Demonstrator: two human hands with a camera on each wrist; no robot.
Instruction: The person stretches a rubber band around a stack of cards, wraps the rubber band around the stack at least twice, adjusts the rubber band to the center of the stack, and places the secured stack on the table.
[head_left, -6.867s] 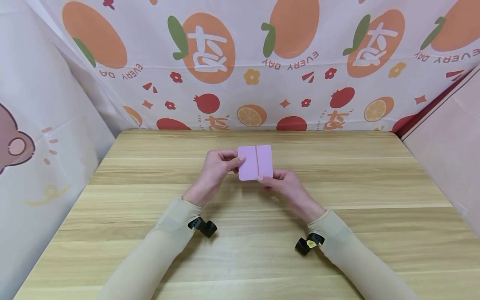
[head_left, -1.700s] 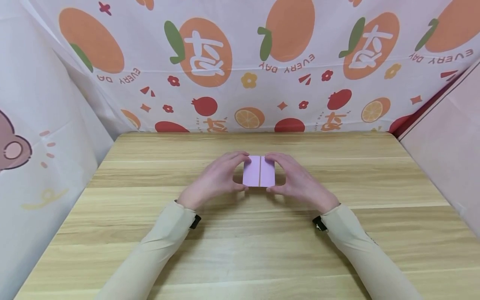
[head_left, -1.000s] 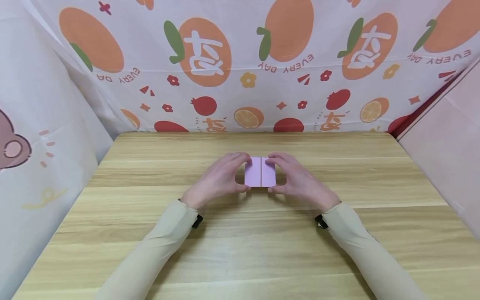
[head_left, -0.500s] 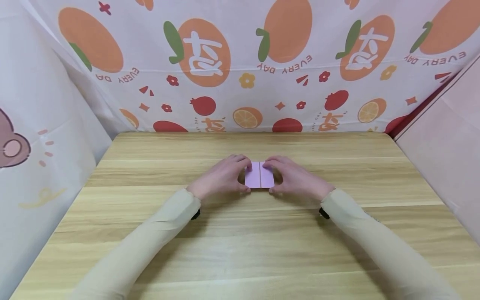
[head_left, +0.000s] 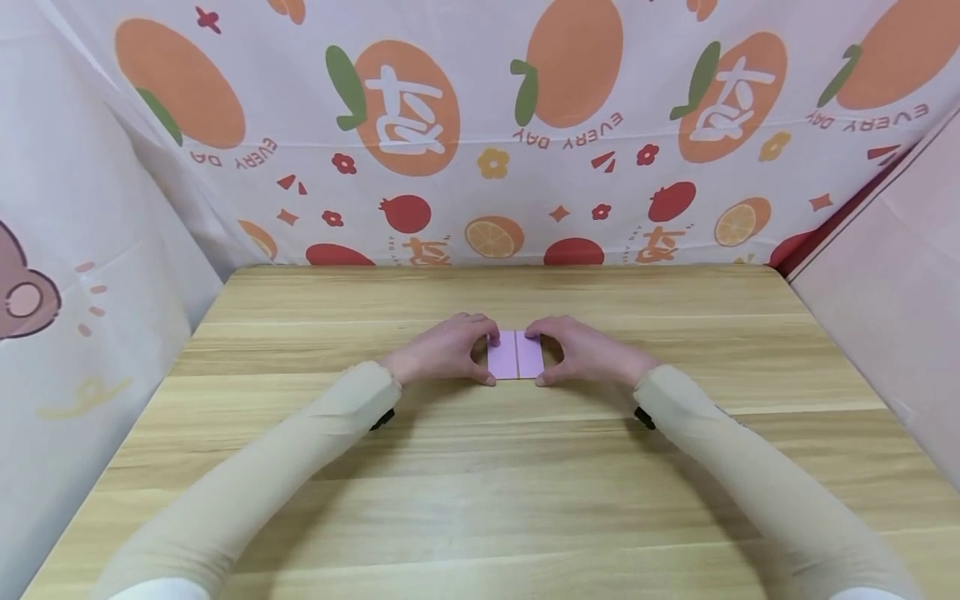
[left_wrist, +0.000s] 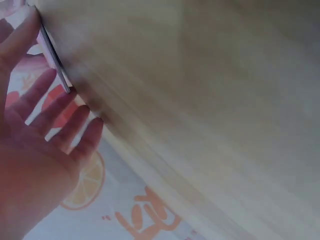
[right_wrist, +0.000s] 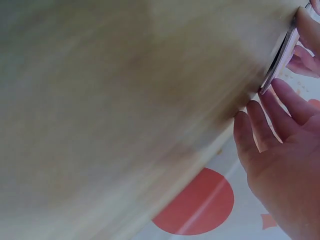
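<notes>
A thin lilac square (head_left: pixel 503 357), with a narrow brown line running across it from far edge to near edge, lies flat at the tabletop in the head view. My left hand (head_left: pixel 444 348) grips its left side, thumb at the near edge and index finger at the far edge. The right side is held the same way by my right hand (head_left: pixel 594 352). Seen edge-on in the left wrist view, the lilac square (left_wrist: pixel 54 57) shows a dark, slim rim between thumb and fingers. In the right wrist view its edge (right_wrist: pixel 278 59) is tilted, fingertips close to the table.
The wooden tabletop (head_left: pixel 465 483) stretches around both hands. Behind its far edge hangs a fruit-printed curtain (head_left: pixel 480 133). Pale cloth hangs at the left (head_left: pixel 90 250) and a pale panel stands at the right (head_left: pixel 892 292).
Earlier the lilac square was held up and tilted, right hand at its near corner. Both hands then took its sides and lowered it to the tabletop, moving slightly nearer.
</notes>
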